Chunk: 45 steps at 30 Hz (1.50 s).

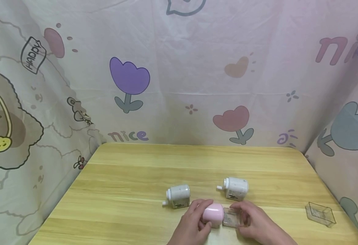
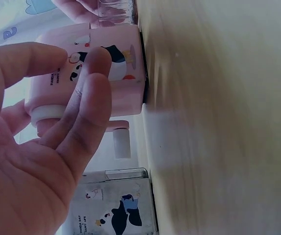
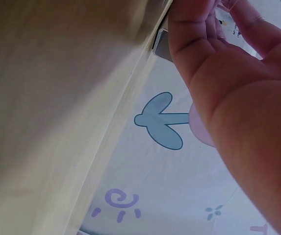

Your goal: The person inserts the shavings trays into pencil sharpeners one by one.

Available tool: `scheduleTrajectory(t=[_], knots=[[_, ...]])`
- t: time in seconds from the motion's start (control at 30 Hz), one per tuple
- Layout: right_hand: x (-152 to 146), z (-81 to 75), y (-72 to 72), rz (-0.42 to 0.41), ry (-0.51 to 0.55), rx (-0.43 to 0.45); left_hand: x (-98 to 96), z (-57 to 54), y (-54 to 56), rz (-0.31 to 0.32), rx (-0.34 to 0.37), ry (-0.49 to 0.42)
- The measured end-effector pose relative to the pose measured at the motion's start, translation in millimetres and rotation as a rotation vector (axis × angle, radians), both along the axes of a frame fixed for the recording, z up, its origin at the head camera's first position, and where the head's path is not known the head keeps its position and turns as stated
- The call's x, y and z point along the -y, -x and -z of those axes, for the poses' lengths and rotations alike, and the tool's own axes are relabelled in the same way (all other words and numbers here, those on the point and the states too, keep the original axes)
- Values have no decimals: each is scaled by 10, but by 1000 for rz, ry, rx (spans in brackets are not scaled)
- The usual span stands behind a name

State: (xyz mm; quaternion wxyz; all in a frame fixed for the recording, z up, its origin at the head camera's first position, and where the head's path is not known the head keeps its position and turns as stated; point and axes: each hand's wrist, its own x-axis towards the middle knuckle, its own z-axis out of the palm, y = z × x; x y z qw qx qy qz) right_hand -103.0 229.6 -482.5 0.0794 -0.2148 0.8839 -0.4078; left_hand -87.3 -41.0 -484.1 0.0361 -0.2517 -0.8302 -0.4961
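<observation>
A pink hand-crank pencil sharpener [image 1: 214,213] with panda pictures stands on the table, and my left hand [image 1: 191,223] grips it from the left. In the left wrist view, thumb and fingers lie around the sharpener body [image 2: 123,93], with its crank handle [image 2: 122,142] on the near side. Just right of it, my right hand [image 1: 253,219] holds a small clear shavings drawer [image 1: 231,217] by its right end. The drawer lies right at the sharpener's open side. The right wrist view shows my right hand [image 3: 238,83] mostly from the heel, its fingertips cut off by the frame's top.
One white panda sharpener [image 1: 179,196] lies behind my left hand, and another white one [image 1: 236,188] behind my right. A second clear drawer [image 1: 320,214] sits near the right edge of the wooden table [image 1: 120,190]. Printed cloth [image 1: 179,68] hangs around the table.
</observation>
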Motion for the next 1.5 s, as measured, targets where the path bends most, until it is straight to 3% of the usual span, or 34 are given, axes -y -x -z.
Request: scheduleTrajectory(t=[0.4,0.73,1.23,1.5], knots=[[9,-16,16,16,8,54,0,-10,11,7,7,-1],[20,-2,27,14,21,39,-3,-11,18,7,7,-9],[47,5,23,-15,68,25,-3,-10,5,8,81,-10],[41,3,26,-26,74,73,0,-11,3,10,60,-9]])
